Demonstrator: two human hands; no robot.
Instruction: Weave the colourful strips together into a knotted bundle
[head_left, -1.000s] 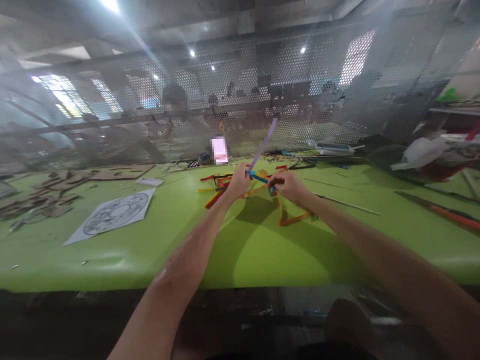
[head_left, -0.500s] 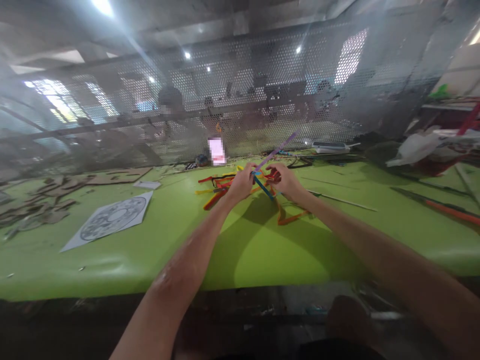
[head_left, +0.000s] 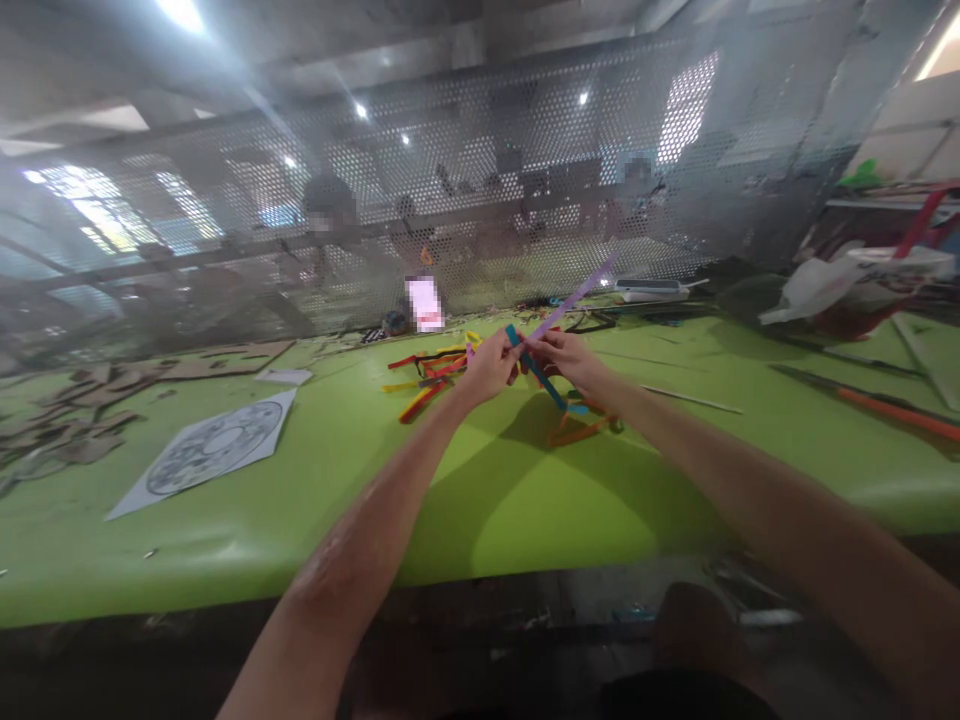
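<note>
A purple strip [head_left: 576,297] slants up and to the right from between my two hands. My left hand [head_left: 492,366] is closed on a blue strip [head_left: 546,383], whose lower end hangs down to the right. My right hand [head_left: 564,358] pinches the purple strip near its lower end, close beside the left fingertips. Orange strips [head_left: 577,432] bend below my right hand, over the green table [head_left: 360,500]. Red, yellow and black strips [head_left: 424,398] lie to the left of my left hand.
Cut cardboard pieces [head_left: 217,362] and a sheet with a ring drawing [head_left: 214,447] lie on the left. Orange-handled scissors [head_left: 892,410] and a plastic bag [head_left: 810,288] are at the right. A perforated screen [head_left: 480,170] stands behind, with a phone [head_left: 425,302] before it.
My right hand has closed on the purple strip and come nearer the left. The blue strip's top now sticks up above my left fingers. The view has shifted slightly.
</note>
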